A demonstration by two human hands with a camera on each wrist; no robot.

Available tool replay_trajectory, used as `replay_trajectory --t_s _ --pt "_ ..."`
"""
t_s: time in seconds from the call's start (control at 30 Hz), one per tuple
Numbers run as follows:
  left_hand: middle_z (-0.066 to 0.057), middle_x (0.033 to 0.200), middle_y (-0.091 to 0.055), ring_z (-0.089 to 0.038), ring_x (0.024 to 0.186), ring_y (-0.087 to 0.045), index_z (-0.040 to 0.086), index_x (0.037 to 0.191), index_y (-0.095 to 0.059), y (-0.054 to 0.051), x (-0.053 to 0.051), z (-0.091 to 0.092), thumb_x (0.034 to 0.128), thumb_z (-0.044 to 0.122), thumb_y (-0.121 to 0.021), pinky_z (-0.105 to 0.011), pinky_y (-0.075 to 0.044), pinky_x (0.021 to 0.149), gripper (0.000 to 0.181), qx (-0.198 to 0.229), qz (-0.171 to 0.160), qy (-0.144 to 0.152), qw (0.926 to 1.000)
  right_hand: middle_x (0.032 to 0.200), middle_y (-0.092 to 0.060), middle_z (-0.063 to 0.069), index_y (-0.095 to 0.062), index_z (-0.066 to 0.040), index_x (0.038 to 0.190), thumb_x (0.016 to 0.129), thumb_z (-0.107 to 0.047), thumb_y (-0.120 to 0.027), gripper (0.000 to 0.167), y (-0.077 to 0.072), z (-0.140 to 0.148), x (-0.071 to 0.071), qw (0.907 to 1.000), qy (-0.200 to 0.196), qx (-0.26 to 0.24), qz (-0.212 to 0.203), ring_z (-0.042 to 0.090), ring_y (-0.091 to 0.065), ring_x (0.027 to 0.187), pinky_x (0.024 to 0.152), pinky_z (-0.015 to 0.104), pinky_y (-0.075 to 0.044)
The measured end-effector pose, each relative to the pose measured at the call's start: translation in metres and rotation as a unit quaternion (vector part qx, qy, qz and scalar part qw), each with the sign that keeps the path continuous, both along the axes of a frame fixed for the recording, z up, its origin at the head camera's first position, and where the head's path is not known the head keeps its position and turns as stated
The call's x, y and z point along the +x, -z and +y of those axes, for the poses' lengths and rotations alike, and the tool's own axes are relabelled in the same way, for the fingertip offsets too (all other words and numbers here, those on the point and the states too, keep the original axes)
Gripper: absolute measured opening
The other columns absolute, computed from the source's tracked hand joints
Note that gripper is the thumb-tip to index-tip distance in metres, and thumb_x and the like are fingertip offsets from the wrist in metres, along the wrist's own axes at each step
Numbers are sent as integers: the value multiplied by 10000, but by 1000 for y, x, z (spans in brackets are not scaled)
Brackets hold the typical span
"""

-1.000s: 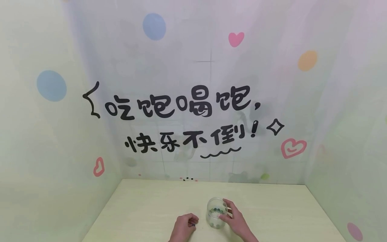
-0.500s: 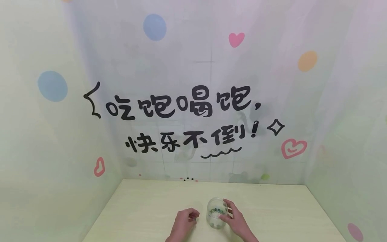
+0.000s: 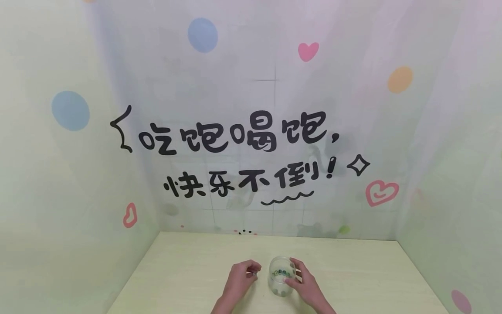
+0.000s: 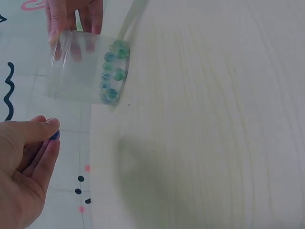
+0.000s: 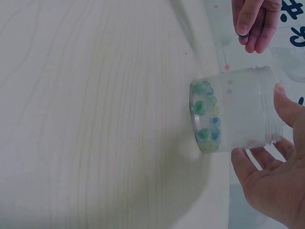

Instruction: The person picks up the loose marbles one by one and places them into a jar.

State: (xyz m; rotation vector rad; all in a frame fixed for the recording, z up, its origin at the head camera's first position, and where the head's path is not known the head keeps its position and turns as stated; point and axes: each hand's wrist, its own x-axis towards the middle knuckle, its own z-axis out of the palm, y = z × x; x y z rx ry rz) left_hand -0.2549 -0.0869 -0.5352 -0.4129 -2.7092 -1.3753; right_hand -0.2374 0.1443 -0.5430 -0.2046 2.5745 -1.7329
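Note:
Between thumb and fingertips, my left hand [image 3: 240, 279] pinches a small blue marble [image 4: 55, 135], held above the table just left of a clear plastic jar [image 3: 281, 263]. Most of that marble is covered by the fingers. My right hand [image 3: 307, 285] holds the jar from its right side, thumb near the threaded rim and fingers around the far side. The jar stands upright with its mouth uncovered. Several green, blue and yellowish glass marbles [image 5: 204, 107] lie together on its bottom. In the right wrist view the left hand [image 5: 256, 24] hovers near the jar's mouth.
The pale wood-grain table [image 3: 188, 266] spreads around both hands. Behind it hangs a light backdrop [image 3: 235, 87] with black lettering, dots and hearts, and similar panels rise at left and right.
My left hand has lifted slightly and shifted a little right, toward the jar, with the marble in its fingertips. The right hand and the jar have stayed in place.

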Motion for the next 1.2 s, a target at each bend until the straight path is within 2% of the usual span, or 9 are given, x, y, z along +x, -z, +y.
replay_trajectory --t_s 0.33,0.57,0.9,1.03,1.2 --pt "-73 969 -736 -154 880 -677 30 1031 -715 -14 -3 9 831 -87 -701 -220 -594 746 232 70 36 163 9998 1468 -411 350 -387 32 1448 903 -181 -724 676 0 1 0 10000 56 35 -27 533 -509 1257 994 559 -520" --pt "-65 958 -733 -184 885 -687 28 1017 -714 -23 -1 18 824 -96 -700 -208 -596 752 230 228 131 313 9992 1472 -411 345 -389 23 1450 902 -198 -728 681 2 3 -1 10000 61 15 -44 523 -515 1253 992 556 -523" --pt "-51 975 -739 -182 903 -694 26 1027 -714 -32 -1 35 821 -97 -703 -216 -599 773 240 233 217 456 9985 1468 -412 349 -376 38 1453 916 -163 -712 665 5 4 -1 9999 -42 -114 15 529 -512 1252 981 550 -530" --pt "-36 984 -740 -148 903 -690 44 1037 -718 -34 -2 40 830 -85 -704 -209 -597 780 245 207 204 500 9983 1467 -405 358 -375 43 1452 914 -145 -710 661 4 3 -1 9998 -59 -155 54 528 -514 1249 973 539 -538" --pt "-41 977 -739 -167 901 -696 41 1030 -720 -35 -4 45 831 -91 -705 -197 -593 779 238 189 207 535 9982 1439 -422 372 -375 46 1450 914 -154 -710 663 4 2 0 9998 -100 -146 109 542 -519 1232 965 543 -541"
